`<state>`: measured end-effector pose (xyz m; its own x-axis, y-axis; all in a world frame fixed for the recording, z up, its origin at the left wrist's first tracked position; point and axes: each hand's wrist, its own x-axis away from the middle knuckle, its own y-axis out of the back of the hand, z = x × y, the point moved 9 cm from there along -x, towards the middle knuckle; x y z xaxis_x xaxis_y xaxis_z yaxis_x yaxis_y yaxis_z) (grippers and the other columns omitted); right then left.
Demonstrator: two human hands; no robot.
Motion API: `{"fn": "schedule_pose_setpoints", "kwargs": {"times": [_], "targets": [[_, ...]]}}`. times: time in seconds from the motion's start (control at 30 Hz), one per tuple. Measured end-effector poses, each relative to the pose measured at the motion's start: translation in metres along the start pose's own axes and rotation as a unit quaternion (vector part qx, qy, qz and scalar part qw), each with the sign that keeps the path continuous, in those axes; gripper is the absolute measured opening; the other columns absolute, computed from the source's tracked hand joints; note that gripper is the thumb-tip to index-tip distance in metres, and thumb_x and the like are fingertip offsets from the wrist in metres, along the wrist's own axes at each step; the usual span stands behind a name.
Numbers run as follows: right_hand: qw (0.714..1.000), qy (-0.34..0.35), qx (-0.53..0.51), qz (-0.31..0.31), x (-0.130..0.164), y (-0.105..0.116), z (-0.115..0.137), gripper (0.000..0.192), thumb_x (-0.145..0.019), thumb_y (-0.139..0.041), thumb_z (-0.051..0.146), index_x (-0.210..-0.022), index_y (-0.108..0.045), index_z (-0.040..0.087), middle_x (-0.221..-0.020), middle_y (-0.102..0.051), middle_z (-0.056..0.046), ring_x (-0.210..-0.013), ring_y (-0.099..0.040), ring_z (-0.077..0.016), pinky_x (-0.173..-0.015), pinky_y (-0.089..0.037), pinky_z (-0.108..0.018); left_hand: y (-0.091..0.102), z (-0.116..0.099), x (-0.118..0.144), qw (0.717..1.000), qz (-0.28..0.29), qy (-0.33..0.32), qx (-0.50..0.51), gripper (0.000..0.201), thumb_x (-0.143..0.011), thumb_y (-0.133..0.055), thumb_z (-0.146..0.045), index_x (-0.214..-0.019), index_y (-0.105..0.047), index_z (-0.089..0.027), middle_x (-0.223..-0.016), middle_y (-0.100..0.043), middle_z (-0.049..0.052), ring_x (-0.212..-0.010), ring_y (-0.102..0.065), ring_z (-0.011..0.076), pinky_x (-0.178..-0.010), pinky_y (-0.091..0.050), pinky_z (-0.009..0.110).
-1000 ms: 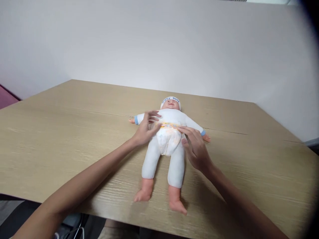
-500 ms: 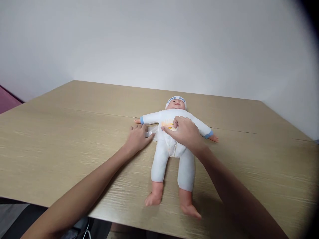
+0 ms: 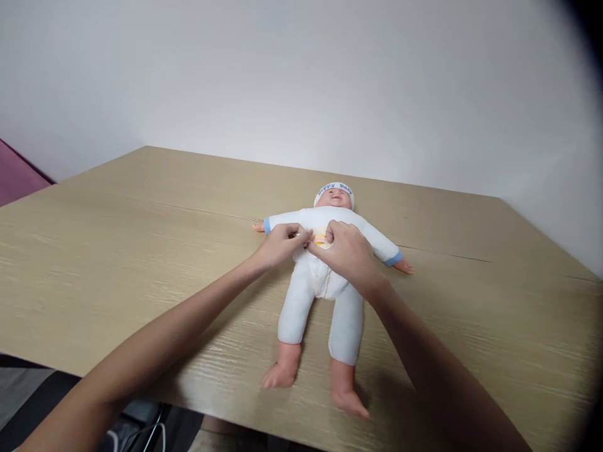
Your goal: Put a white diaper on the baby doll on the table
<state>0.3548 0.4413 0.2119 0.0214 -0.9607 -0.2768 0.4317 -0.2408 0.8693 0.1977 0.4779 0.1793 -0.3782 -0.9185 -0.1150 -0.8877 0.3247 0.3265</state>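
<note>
A baby doll [image 3: 325, 295] in a white suit and a white cap lies on its back on the wooden table [image 3: 141, 251], feet toward me. It wears a white diaper [image 3: 320, 276] with a yellow-printed waistband. My left hand [image 3: 280, 246] pinches the diaper's left tab and presses it onto the waistband at the belly. My right hand [image 3: 346, 254] lies on the doll's belly, its fingers holding the front of the diaper down. Both hands meet at the waist and hide most of the waistband.
A plain white wall stands close behind the table. A pink-purple surface [image 3: 19, 179] shows at the far left. The table's near edge runs just below the doll's feet, with cables [image 3: 151, 433] on the floor beneath.
My left hand has come up from the table beside the doll, bringing the diaper tab onto the waistband. My right hand stays on the belly. The doll has shifted slightly.
</note>
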Motion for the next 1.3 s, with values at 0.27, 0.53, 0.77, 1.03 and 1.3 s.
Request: {"fn": "schedule_pose_setpoints", "kwargs": {"times": [0.27,0.53,0.77,1.03,1.3], "targets": [[0.992,0.082,-0.085,0.033,0.002,0.003,0.001,0.041,-0.092,-0.079,0.045,-0.081,-0.044,0.027,-0.087,-0.065,-0.001,-0.084,-0.057,-0.0241,-0.074,-0.038,-0.036,-0.024,-0.003,-0.013,0.999,0.03,-0.026,0.021,0.061,-0.098,-0.068,-0.071,-0.069,-0.049,-0.021,-0.068,-0.044,-0.002,-0.067,-0.038,0.0131,-0.064,-0.029,0.031],[0.99,0.092,-0.09,0.059,-0.003,-0.003,-0.007,0.035,-0.112,-0.052,0.038,-0.08,-0.046,0.026,-0.086,-0.062,-0.003,-0.082,-0.055,-0.0239,-0.076,-0.039,-0.037,-0.024,-0.005,-0.01,0.989,0.082,-0.099,0.07,0.05,-0.111,-0.05,-0.071,-0.105,-0.058,-0.022,-0.084,-0.054,-0.001,-0.079,-0.048,0.0169,-0.076,-0.043,0.033],[0.986,0.024,-0.15,0.072,-0.005,-0.001,-0.023,0.022,-0.104,-0.058,0.037,-0.089,-0.048,0.026,-0.083,-0.062,0.001,-0.076,-0.056,-0.0218,-0.072,-0.04,-0.035,-0.025,0.009,-0.008,0.989,0.082,-0.086,0.091,0.049,-0.103,-0.072,-0.061,-0.131,-0.055,-0.023,-0.08,-0.048,-0.006,-0.07,-0.045,0.0143,-0.065,-0.036,0.029],[0.981,0.098,-0.148,-0.08,0.056,0.043,0.002,0.011,-0.101,-0.064,0.029,-0.11,-0.059,0.026,-0.094,-0.07,-0.005,-0.089,-0.067,-0.0275,-0.081,-0.052,-0.04,-0.025,-0.055,0.064,0.975,-0.003,-0.19,-0.112,0.035,-0.117,-0.049,-0.05,-0.103,-0.063,-0.022,-0.096,-0.069,0.005,-0.085,-0.059,0.0193,-0.081,-0.045,0.036],[0.973,0.107,-0.199,0.034,0.136,0.009,-0.023,0.014,-0.111,-0.062,0.032,-0.098,-0.066,0.025,-0.092,-0.075,-0.004,-0.079,-0.071,-0.023,-0.075,-0.056,-0.037,-0.052,-0.025,0.116,0.919,0.147,-0.194,-0.31,0.038,-0.116,-0.05,-0.051,-0.098,-0.069,-0.024,-0.091,-0.072,0.006,-0.097,-0.061,0.026,-0.092,-0.041,0.041]]}}
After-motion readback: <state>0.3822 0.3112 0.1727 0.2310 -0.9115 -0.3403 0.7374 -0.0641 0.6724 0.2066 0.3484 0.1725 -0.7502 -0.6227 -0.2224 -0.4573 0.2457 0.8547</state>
